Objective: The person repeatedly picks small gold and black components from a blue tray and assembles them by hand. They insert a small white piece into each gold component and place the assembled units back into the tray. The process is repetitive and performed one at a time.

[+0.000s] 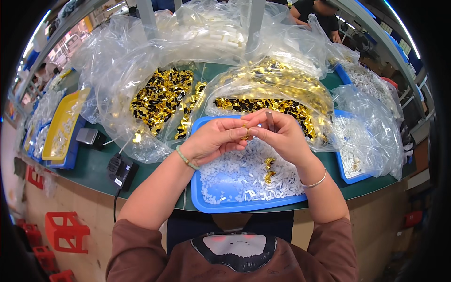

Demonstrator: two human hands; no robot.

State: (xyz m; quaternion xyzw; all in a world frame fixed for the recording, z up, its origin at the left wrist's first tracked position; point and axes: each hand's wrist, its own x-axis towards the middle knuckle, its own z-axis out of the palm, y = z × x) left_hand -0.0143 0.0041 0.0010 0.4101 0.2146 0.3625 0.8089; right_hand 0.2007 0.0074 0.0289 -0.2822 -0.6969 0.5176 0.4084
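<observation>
Above the front blue tray (197, 199), my two hands meet fingertip to fingertip. My left hand (213, 139) is closed, its thumb and fingers pinching a small shiny gold piece (244, 133). From the other side, my right hand (284, 134) pinches the same piece. A thin dark strip-like thing (270, 121) sticks up between the right fingers; its kind cannot be made out. Many small white plastic pieces (230, 171) fill the tray below. On top of them, near my right wrist, lie a few curved gold pieces (269, 176).
Behind the tray, clear plastic bags hold heaped gold-and-black pieces (162, 96) and more gold pieces (291, 77). A yellow tray (77, 105) stands left, near a small black device (121, 171) with a cord. Another blue tray (359, 177) sits right. A person (317, 16) works beyond.
</observation>
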